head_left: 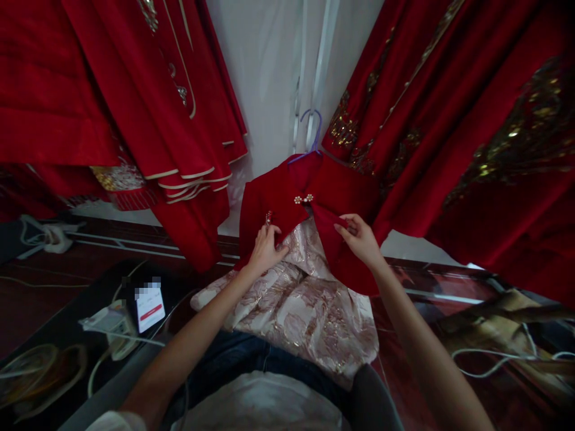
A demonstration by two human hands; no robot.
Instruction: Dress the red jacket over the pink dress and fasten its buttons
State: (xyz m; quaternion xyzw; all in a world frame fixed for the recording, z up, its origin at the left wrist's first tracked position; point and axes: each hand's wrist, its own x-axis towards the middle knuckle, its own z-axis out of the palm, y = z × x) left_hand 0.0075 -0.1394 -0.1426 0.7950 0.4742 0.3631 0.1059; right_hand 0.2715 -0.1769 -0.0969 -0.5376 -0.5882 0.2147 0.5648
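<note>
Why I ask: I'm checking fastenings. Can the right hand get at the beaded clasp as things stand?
Probably yes: the beaded clasp lies uncovered on the red jacket near the right hand, though that hand seems to hold the jacket.

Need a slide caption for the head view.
Left hand touching, right hand pinching a red jacket on a purple hanger, patterned fabric showing beneath.
</note>
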